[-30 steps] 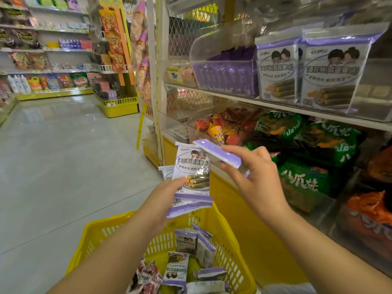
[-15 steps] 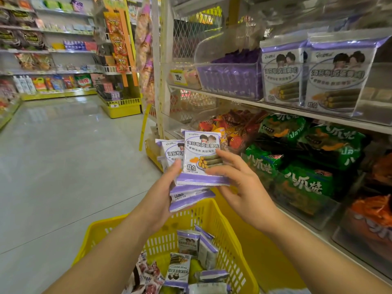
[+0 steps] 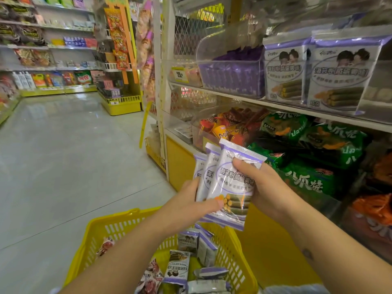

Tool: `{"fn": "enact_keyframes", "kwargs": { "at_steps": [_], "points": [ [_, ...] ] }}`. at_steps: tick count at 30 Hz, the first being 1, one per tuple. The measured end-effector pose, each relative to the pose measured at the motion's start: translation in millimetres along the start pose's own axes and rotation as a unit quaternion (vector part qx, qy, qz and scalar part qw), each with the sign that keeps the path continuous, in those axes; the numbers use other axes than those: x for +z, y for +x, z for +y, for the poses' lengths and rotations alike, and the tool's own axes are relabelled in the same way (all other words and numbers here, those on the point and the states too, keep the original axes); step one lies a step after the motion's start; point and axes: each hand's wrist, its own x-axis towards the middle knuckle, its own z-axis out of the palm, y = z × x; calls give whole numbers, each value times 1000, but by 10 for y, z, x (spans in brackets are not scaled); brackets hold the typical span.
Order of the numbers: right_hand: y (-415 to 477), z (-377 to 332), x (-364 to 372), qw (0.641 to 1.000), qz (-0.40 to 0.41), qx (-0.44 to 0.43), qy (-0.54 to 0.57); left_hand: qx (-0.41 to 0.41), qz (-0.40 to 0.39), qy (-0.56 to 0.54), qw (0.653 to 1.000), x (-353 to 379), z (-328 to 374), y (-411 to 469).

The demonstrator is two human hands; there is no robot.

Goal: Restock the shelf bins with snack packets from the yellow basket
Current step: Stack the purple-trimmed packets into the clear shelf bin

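Both hands hold a fanned stack of three white-and-purple snack packets (image 3: 230, 183) above the yellow basket (image 3: 118, 225). My left hand (image 3: 191, 203) grips the stack from the lower left. My right hand (image 3: 261, 185) closes over its right edge, thumb on the front packet. More purple packets (image 3: 203, 245) and red ones (image 3: 149, 276) lie in the basket. On the upper shelf a clear bin (image 3: 233, 79) holds purple packets, with two large matching bags (image 3: 337, 79) beside it.
The shelf unit stands on the right, its lower level filled with green snack bags (image 3: 314, 145) and a bin of red-orange packets (image 3: 229, 126). A yellow shelf base (image 3: 180, 164) is just behind the basket. Open aisle floor stretches left toward more shelves.
My right hand has added its packet to the front of the stack in my left hand. The stack now stands more upright, squared between both hands, lower and nearer the basket.
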Motion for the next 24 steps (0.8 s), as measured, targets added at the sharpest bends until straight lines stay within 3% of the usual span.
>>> {"fn": "enact_keyframes", "kwargs": {
  "at_steps": [6,11,14,16,20,24],
  "points": [
    [16,24,40,991,105,13,83,56,75,-45,995,70,81,42],
    [-26,15,127,995,74,-2,68,71,24,-124,989,183,136,74],
    [-45,-47,134,995,69,-30,73,90,33,-111,989,155,187,73],
    [-81,-152,87,995,79,-50,19,108,30,-105,988,108,217,56],
    [-227,-579,-126,966,80,-54,-239,131,-22,-95,987,9,379,-9],
    [-359,-1202,-288,922,-77,21,-380,171,-90,-65,979,23,694,-40]
  ]
}}
